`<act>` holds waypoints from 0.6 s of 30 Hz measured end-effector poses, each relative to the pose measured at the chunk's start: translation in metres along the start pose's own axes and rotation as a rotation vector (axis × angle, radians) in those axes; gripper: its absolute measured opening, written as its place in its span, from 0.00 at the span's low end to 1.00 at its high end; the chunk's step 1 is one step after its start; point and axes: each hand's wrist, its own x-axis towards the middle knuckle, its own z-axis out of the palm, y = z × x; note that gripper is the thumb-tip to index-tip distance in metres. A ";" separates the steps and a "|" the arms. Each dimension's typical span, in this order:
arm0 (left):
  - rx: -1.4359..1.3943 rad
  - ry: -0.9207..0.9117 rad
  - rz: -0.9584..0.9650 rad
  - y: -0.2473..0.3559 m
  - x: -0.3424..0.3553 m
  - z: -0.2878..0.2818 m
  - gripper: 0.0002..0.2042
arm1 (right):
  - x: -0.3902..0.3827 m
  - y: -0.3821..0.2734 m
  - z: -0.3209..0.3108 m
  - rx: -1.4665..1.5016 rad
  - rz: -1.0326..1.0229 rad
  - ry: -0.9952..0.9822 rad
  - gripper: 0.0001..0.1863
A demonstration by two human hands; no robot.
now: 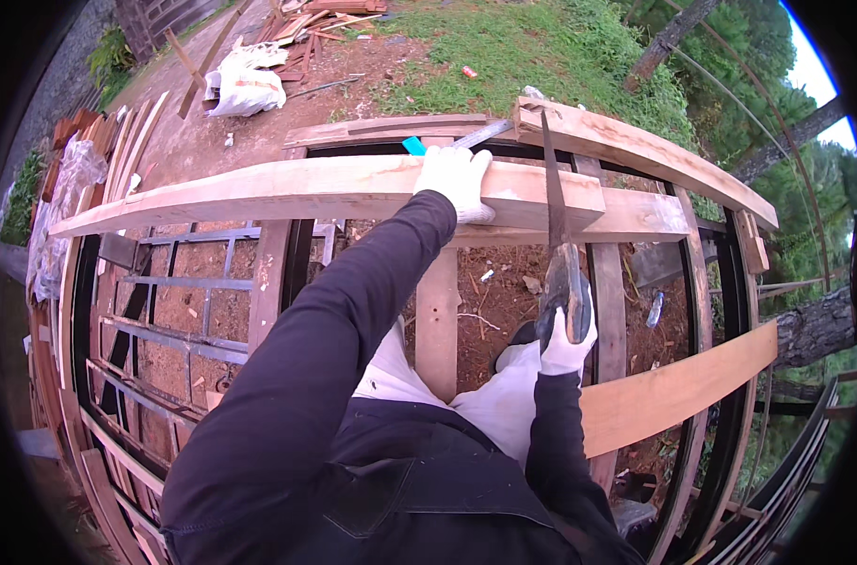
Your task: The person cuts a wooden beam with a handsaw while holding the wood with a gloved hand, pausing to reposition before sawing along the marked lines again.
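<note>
A long pale wooden beam (287, 188) lies crosswise in front of me on other timbers. My left hand (455, 182), in a white glove, grips it from above, close to its right part. My right hand (570, 341), gloved in white and dark grey, is closed round the handle of a handsaw (554, 193). The saw's blade points away from me and crosses the beam near its right end; whether the teeth are in the wood I cannot tell. Just beyond my left hand lies a metal ruler-like strip (485, 134), near a small teal piece (413, 146).
Beneath is a timber and dark metal frame with open gaps. Another beam (636, 141) slants at the far right, and a wide board (678, 388) lies to my right. A metal grille (188, 282) is at left. A white sack (248, 83) and scrap wood (320, 24) lie beyond.
</note>
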 end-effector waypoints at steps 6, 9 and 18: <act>0.033 -0.026 0.022 0.008 0.002 0.005 0.45 | -0.019 -0.033 -0.008 0.129 0.306 -0.061 0.30; 0.049 -0.008 0.038 0.012 0.007 0.010 0.44 | 0.086 -0.007 0.057 0.189 0.006 0.044 0.27; 0.056 -0.014 0.026 0.009 0.003 0.003 0.43 | -0.049 -0.030 -0.034 0.081 0.210 -0.098 0.28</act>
